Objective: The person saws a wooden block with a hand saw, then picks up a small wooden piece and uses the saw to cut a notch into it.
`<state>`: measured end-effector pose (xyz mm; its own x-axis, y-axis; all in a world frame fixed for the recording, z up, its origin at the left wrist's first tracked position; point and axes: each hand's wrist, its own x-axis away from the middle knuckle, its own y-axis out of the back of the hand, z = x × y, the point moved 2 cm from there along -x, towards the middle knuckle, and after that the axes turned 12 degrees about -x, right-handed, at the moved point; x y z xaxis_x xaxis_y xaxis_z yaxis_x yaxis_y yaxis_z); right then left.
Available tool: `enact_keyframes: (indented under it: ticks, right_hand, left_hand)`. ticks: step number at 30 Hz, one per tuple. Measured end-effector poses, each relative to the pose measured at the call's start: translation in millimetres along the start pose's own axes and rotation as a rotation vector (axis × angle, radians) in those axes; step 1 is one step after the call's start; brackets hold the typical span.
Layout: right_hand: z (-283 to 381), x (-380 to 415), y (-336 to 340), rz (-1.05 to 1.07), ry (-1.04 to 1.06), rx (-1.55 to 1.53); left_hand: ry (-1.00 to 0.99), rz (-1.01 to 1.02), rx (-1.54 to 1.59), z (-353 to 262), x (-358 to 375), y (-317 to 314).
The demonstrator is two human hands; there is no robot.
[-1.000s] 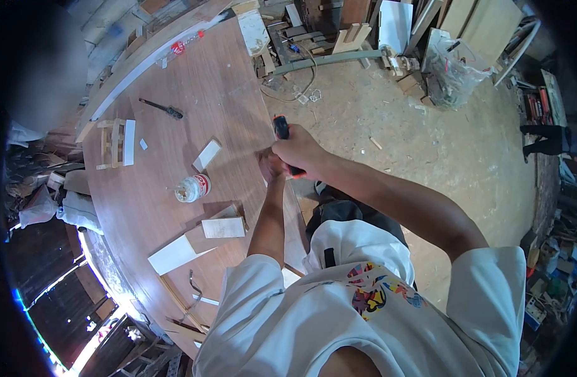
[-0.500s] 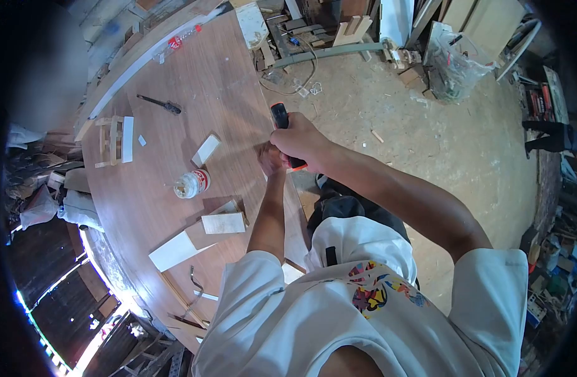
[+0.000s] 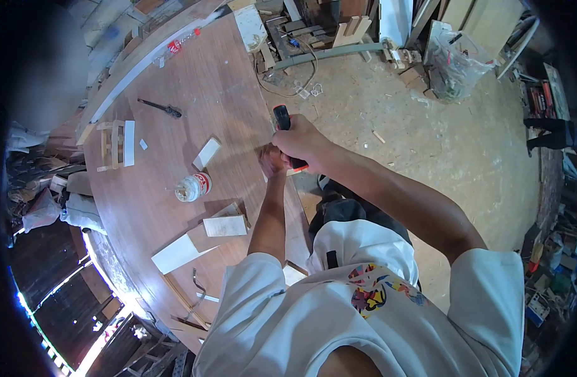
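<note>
Near the right edge of the wooden table (image 3: 238,88), my right hand (image 3: 301,139) is wrapped round a black and orange tool (image 3: 281,117). My left hand (image 3: 273,160) is closed beside it at the table edge, and what its fingers press on is hidden. To the left lie a small white-faced block (image 3: 207,152) and a jar (image 3: 193,186) with a red and white label. Closer to my body, a white-faced block (image 3: 225,225) stands by a longer white board (image 3: 175,253).
A dark tool (image 3: 159,107) and a small wooden frame (image 3: 114,144) lie at the table's far left. A plastic bottle (image 3: 183,41) is at the back. Beyond the table, a plastic bag (image 3: 458,69) and wood scraps (image 3: 352,30) stand on the floor. A person's legs (image 3: 546,133) show at far right.
The view has shifted slightly. Both hands keep nearly the same place and grip, and the table objects have not visibly moved.
</note>
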<state>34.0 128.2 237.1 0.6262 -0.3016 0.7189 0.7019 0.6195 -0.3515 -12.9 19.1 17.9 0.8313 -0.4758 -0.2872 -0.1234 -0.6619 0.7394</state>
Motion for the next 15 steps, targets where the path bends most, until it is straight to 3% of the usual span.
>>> enact_keyframes:
  ticks: [1, 3, 5, 7, 11, 13, 15]
  right_hand:
    - [-7.4, -5.1, 5.7, 0.005, 0.009, 0.043]
    - [-31.5, -27.8, 16.8, 0.014, 0.030, 0.088]
    - [-62.2, -65.8, 31.2, -0.160, 0.101, 0.168]
    - [-47.4, -54.4, 17.6, -0.094, 0.080, 0.135]
    - [-9.5, -1.9, 5.0, 0.124, 0.037, -0.009]
    - [3.1, 25.0, 3.0, 0.111, 0.028, 0.006]
    - [-11.1, 13.2, 10.7, 0.099, 0.021, 0.015]
  left_hand:
    - [-0.137, 0.024, -0.181, 6.7, 0.3, -2.2]
    - [-0.159, 0.045, -0.251, 13.0, 1.4, -10.8]
    - [-0.173, 0.057, -0.323, 12.1, -2.7, -12.6]
    - [-0.258, -0.012, -0.299, 8.1, -1.5, -6.9]
    - [-0.202, -0.105, -0.168, 6.1, -3.6, -6.2]
    - [-0.072, 0.059, -0.263, 7.9, -3.7, -8.5]
    - [-0.124, 0.025, -0.264, 4.2, -6.4, -7.9]
